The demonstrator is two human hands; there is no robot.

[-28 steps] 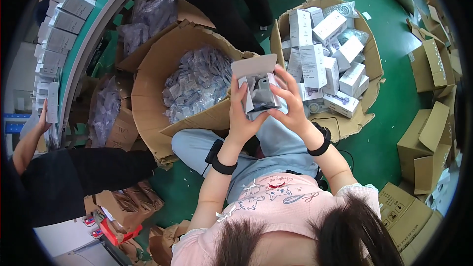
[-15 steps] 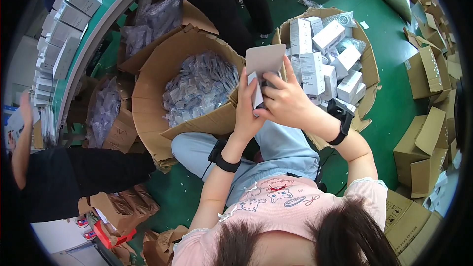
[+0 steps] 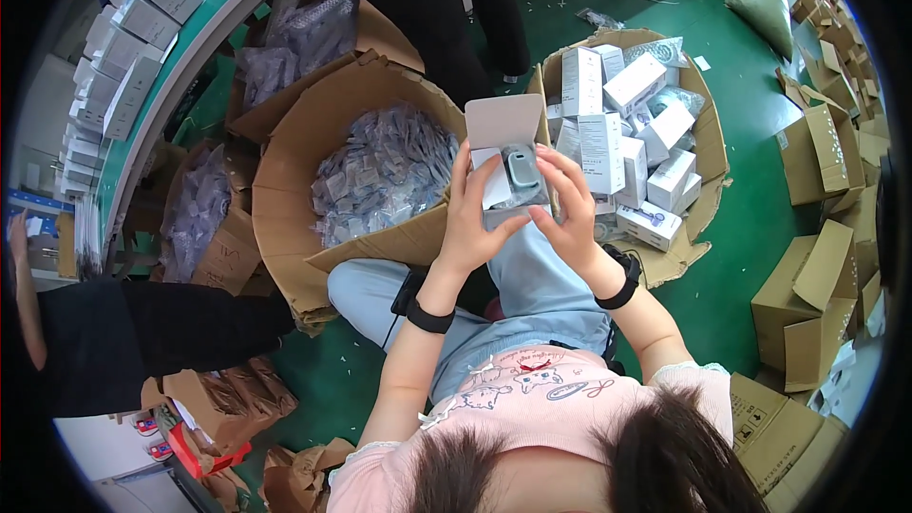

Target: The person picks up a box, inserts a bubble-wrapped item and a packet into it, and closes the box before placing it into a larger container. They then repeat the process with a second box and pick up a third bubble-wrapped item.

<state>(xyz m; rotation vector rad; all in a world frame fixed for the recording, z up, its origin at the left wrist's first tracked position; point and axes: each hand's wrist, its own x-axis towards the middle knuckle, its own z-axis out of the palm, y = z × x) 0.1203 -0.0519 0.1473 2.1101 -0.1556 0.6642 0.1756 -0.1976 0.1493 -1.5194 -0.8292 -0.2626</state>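
Above my lap I hold a small white box (image 3: 503, 122) with its lid flap standing up on the far side. My left hand (image 3: 473, 214) grips the box's left side, its thumb along a white inner flap (image 3: 490, 180). My right hand (image 3: 572, 214) closes round the right side, fingertips by the rim and thumb at the near edge. A grey-green rounded device (image 3: 522, 171) with an oval loop lies in the box, seemingly in clear plastic wrap. Just beyond my right hand, a big round carton (image 3: 714, 133) holds several closed white boxes (image 3: 600, 147).
At my left knee stands a large carton (image 3: 285, 171) of small clear-bagged parts (image 3: 380, 171). White boxes line a curved bench (image 3: 180, 66) at far left. Other people's dark-clothed legs (image 3: 484, 9) are beyond and to the left. Opened cartons (image 3: 807, 294) lie along the right.
My right hand has come out of the box opening and moved to its right side. The box has tilted, so the grey-green device now shows inside.
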